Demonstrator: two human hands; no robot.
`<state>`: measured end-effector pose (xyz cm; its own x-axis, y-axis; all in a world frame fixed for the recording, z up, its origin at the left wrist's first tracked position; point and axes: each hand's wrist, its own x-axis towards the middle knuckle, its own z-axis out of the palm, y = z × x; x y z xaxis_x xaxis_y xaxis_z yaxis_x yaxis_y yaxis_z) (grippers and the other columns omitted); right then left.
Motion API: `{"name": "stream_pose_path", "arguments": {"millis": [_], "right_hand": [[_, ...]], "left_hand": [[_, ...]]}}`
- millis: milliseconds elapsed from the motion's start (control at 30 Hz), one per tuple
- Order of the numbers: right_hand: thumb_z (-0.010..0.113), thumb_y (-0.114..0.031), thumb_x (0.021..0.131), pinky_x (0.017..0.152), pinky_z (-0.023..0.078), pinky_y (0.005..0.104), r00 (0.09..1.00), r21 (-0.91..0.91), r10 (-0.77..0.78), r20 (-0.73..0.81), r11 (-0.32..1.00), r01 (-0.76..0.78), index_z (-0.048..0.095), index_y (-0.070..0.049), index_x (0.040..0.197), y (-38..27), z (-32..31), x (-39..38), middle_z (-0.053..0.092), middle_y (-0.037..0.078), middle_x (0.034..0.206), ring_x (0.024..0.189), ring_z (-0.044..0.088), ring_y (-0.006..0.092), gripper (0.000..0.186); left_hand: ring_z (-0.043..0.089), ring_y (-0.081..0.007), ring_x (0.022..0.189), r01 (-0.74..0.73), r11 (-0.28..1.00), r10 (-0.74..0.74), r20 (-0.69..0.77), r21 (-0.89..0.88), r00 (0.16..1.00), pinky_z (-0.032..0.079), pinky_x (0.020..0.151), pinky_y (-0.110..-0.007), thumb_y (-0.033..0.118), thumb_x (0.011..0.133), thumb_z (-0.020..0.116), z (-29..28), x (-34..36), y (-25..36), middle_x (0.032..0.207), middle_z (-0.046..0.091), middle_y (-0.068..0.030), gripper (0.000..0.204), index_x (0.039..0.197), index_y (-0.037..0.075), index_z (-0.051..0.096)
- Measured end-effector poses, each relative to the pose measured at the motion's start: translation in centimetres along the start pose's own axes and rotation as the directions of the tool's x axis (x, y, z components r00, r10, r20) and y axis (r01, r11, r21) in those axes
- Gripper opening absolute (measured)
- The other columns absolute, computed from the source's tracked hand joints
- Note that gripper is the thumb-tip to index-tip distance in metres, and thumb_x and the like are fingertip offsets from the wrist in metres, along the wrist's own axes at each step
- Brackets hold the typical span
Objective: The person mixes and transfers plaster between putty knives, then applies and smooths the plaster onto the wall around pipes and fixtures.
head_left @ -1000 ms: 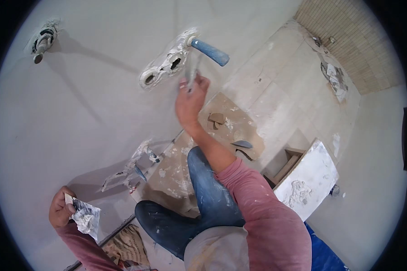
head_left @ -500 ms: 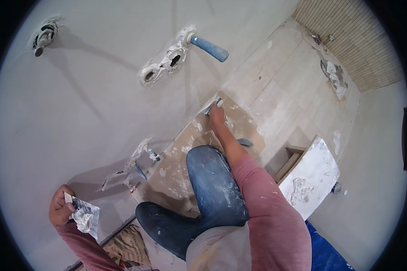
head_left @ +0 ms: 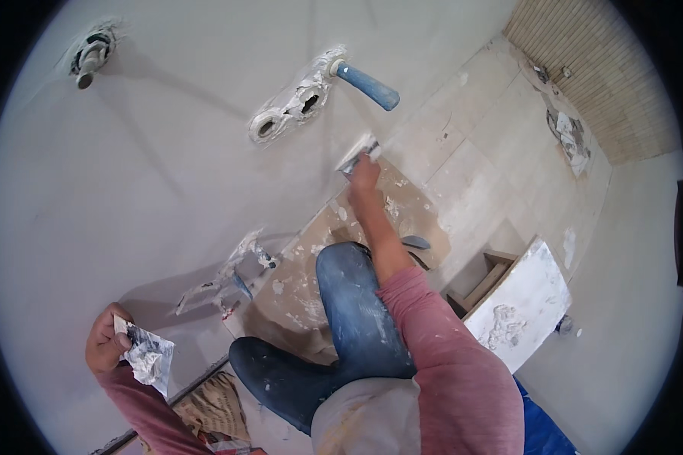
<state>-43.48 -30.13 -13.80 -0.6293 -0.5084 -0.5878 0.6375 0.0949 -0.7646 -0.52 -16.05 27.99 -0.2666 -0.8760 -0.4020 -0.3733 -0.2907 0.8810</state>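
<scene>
Out at the lower left, my left hand (head_left: 105,339) is closed on a putty knife (head_left: 162,369) with a lump of white putty (head_left: 146,364) heaped on its blade. My right hand (head_left: 365,178) reaches forward, fingers wrapped round a second putty knife (head_left: 350,162). That blade lies at the foot of the grey-white wall (head_left: 205,174), just above the floor; its edge looks smeared by motion, and my fingers cover the handle. Beneath my right forearm is a brown sheet (head_left: 319,227) spotted with dried putty.
A blue pipe stub (head_left: 368,85) juts from the wall beside rough holes; another pipe fitting (head_left: 91,61) is at upper left. Low on the wall is a recess with pipes (head_left: 239,269). At right, a white board (head_left: 535,292) carrying putty rests on a wooden box (head_left: 486,284). A brown sack (head_left: 216,409) lies lower left.
My right hand has lifted its putty knife a little up the wall from the floor edge, and the blade shows more. My left hand still holds its loaded knife in nearly the same place.
</scene>
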Motion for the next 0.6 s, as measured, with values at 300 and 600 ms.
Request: {"name": "stream_pose_path", "arguments": {"millis": [300,600], "right_hand": [[0.054,-0.006,0.090,0.101,0.040,0.0435,0.528,-0.331,-0.743,0.411,0.417,0.846,0.047,0.006,0.133,-3.5,0.5,-17.4,0.050,0.026,0.130,0.120,0.052,0.0390,0.045],[0.061,-0.022,0.096,0.090,0.045,0.0345,0.813,-0.244,-0.214,0.542,0.886,0.395,0.059,0.005,0.115,-4.9,-9.8,-21.8,0.066,0.016,0.096,0.099,0.060,0.0225,0.033]], "left_hand": [[0.046,-0.0045,0.072,-0.026,0.999,0.024,0.076,0.029,0.997,0.034,0.064,-0.021,0.035,0.077,0.083,0.2,0.2,0.6,0.081,0.050,0.0057,0.045,0.094,0.007,0.051],[0.062,-0.0111,0.089,-0.270,0.919,0.253,-0.095,-0.286,0.963,0.050,0.081,-0.026,0.020,0.093,0.063,6.6,1.7,-2.7,0.098,0.064,-0.0034,0.027,0.111,0.002,0.056]]}}
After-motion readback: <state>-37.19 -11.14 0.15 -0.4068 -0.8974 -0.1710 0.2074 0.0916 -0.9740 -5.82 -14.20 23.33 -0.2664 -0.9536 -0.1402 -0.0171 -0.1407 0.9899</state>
